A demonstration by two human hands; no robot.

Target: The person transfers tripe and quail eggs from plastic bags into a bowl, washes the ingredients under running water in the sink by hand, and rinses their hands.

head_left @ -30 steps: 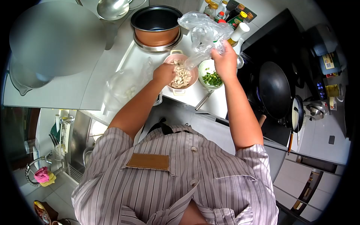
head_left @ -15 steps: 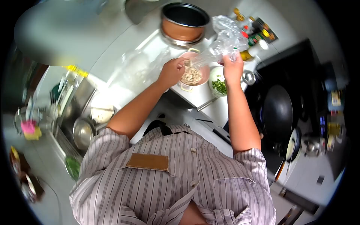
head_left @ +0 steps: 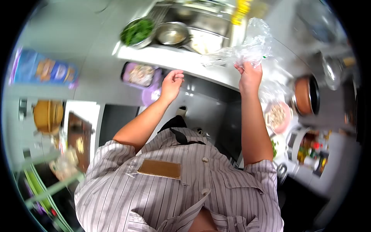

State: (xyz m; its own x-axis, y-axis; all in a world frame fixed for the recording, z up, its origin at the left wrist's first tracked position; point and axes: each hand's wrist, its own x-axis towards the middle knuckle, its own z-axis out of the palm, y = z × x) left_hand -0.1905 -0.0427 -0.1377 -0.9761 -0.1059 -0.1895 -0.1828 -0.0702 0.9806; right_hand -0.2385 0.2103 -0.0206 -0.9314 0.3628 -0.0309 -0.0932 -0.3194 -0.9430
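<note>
While the clear plastic bag (head_left: 258,38) is near the sink (head_left: 216,25), the right hand (head_left: 250,79) clamps its fingers on it; the left hand (head_left: 171,86), fingers loosely curled and slightly apart, is near a purple tray (head_left: 156,80) of food. Farther out, greens (head_left: 136,31) fill a bowl (head_left: 147,41), and a pink bowl (head_left: 286,116) sits on the tabletop (head_left: 226,75).

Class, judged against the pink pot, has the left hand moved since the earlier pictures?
Yes: the left hand, earlier at the pink pot, is now well to its left in the view.
</note>
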